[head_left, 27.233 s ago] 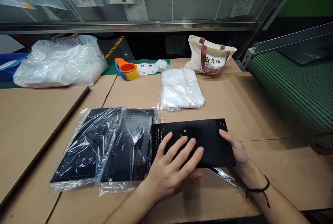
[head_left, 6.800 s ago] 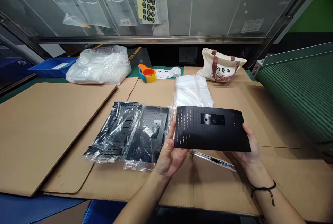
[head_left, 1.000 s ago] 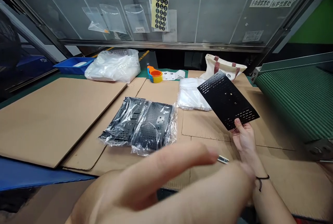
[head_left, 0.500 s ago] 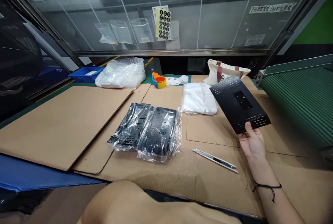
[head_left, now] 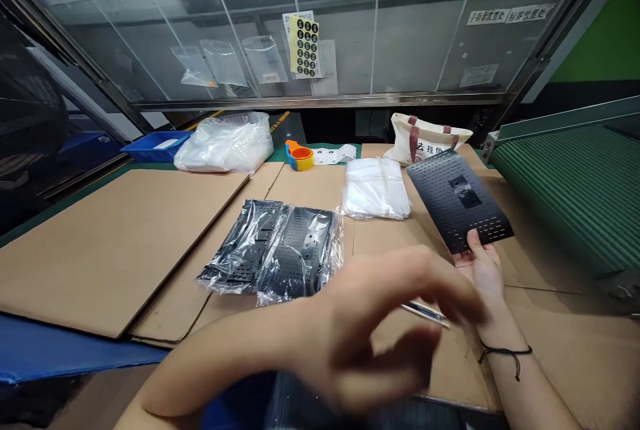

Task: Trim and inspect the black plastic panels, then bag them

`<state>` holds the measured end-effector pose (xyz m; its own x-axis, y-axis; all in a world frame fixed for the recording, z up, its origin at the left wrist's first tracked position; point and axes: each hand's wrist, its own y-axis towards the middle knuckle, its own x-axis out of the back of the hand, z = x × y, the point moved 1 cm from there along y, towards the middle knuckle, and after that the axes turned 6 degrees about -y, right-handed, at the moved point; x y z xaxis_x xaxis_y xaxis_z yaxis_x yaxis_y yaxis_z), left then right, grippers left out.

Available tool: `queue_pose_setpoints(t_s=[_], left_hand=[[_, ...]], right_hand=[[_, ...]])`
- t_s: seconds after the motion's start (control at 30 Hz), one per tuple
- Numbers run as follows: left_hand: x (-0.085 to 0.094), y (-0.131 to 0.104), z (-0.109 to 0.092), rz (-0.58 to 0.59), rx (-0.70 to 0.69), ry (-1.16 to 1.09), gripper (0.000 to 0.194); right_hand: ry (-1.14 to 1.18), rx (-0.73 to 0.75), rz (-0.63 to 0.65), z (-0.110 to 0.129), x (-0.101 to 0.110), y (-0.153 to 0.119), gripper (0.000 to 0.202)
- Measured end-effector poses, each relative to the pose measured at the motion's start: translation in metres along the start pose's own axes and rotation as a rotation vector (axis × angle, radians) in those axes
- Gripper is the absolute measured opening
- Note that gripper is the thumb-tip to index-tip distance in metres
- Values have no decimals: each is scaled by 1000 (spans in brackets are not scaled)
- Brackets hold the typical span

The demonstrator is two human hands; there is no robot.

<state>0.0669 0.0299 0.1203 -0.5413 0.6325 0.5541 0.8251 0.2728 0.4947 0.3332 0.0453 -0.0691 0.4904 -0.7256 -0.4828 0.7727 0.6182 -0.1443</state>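
Note:
My right hand point(head_left: 484, 273) grips the lower edge of a black perforated panel point(head_left: 445, 207), thumb on top, and holds it tilted above the cardboard. My left hand point(head_left: 350, 323) reaches across the front, blurred by motion; its fingers are curved and apart, with nothing seen between them. Behind those fingers lies a slim utility knife point(head_left: 427, 313), partly hidden. Left of centre, black perforated panels point(head_left: 295, 250) in clear plastic bags lie side by side on the cardboard sheet point(head_left: 310, 183), their near end partly covered by my left arm.
A stack of clear plastic bags point(head_left: 377, 190) lies by the panel. Farther back stand a cloth tote bag point(head_left: 403, 137), a tape roll point(head_left: 303, 158), a large plastic bag point(head_left: 225, 143) and a blue tray point(head_left: 157, 147). A green conveyor belt point(head_left: 575, 197) runs along the right.
My left hand has come into view from below and swung right across the front, over the knife. My right hand still holds the panel nearly in place; the view has shifted slightly.

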Motion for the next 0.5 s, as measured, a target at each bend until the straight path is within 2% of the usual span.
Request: queue_pose_setpoints(t_s=[0.03,0.07,0.17,0.27,0.37,0.5], left_hand=[[-6,8,20,41,-34,-26,31],[-13,15,44,103,-41,71,27],[-29,28,119,334,-57,603,24],[-29,39,182,433,-41,1032,38],[-22,52,219,430,-30,1150,43],[-14,70,238,436,-12,1229,41]], right_hand=[[-10,-1,-5,-1,0,0,38],[-20,-3,-9,-2,0,1,41],[-43,-9,-13,-3,0,1,48],[-60,-18,-7,-3,-2,-1,49],[-67,-15,-8,-3,-4,-2,48],[-65,-15,6,-3,-3,-2,49]])
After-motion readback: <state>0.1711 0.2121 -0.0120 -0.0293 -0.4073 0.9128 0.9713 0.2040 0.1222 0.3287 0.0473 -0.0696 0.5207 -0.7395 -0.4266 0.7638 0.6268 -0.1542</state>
